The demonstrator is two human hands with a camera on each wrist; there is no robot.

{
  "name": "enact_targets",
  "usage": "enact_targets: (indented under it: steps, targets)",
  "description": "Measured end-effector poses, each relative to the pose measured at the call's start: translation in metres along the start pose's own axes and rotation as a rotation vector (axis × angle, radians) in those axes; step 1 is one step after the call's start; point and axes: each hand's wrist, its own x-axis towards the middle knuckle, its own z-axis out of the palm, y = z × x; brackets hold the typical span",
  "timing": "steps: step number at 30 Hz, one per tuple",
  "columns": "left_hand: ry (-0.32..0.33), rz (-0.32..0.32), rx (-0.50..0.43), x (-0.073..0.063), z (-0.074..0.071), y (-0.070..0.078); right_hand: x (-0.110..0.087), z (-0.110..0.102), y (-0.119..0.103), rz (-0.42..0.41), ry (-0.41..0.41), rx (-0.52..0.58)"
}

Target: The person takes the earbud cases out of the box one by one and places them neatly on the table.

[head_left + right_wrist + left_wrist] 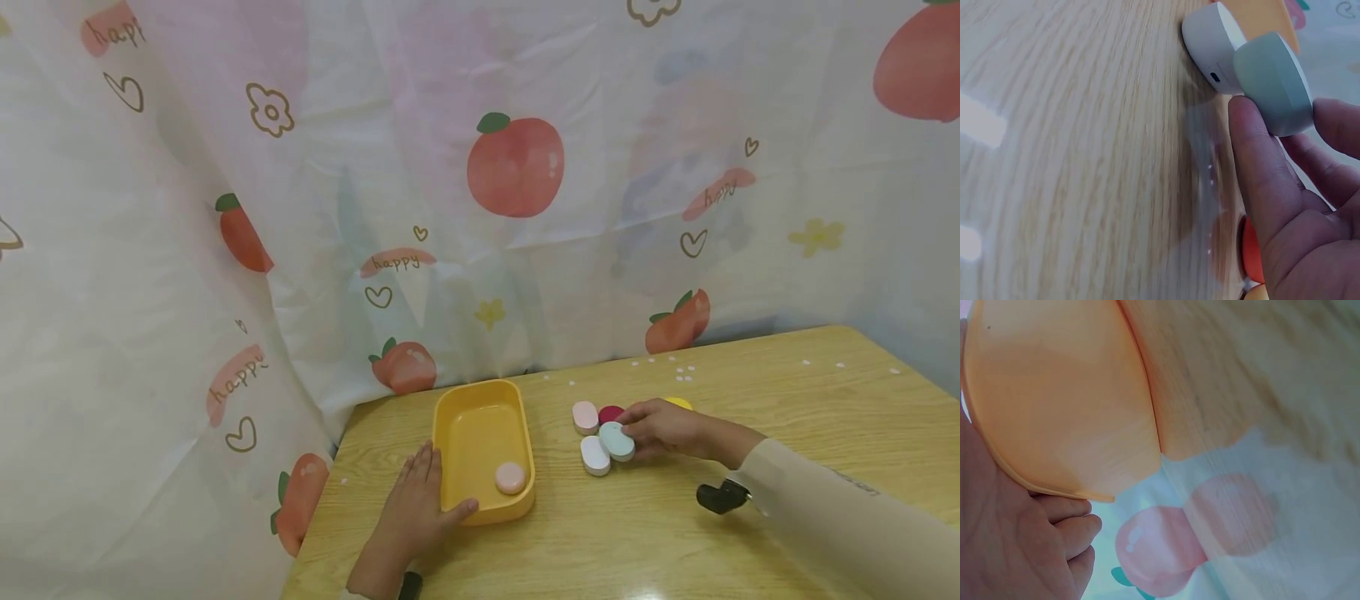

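Observation:
A pale green earbud case (617,441) is pinched between the thumb and fingers of my right hand (663,429). In the right wrist view the green case (1275,84) is tilted and overlaps a white earbud case (1213,47) that has a small charging slot. Beside it in the head view are a pale pink case (585,417) and a dark red one (611,413), partly covered. My left hand (416,508) lies with straight fingers along the left side of a yellow tray (486,515), thumb at its near rim. A round pink case (510,477) sits inside the tray.
Beyond my right hand a yellow case (679,402) is partly hidden. Small white spots (682,372) dot the back of the wooden table (600,542). A fruit-printed curtain (525,275) hangs along the table's back and left edges.

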Motion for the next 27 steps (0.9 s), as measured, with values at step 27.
enact_targets:
  steps: [27]
  targets:
    - [-0.003,0.0,-0.004,-0.001,-0.001,0.0,-0.01,0.009,-0.004,0.079,0.169,-0.281]
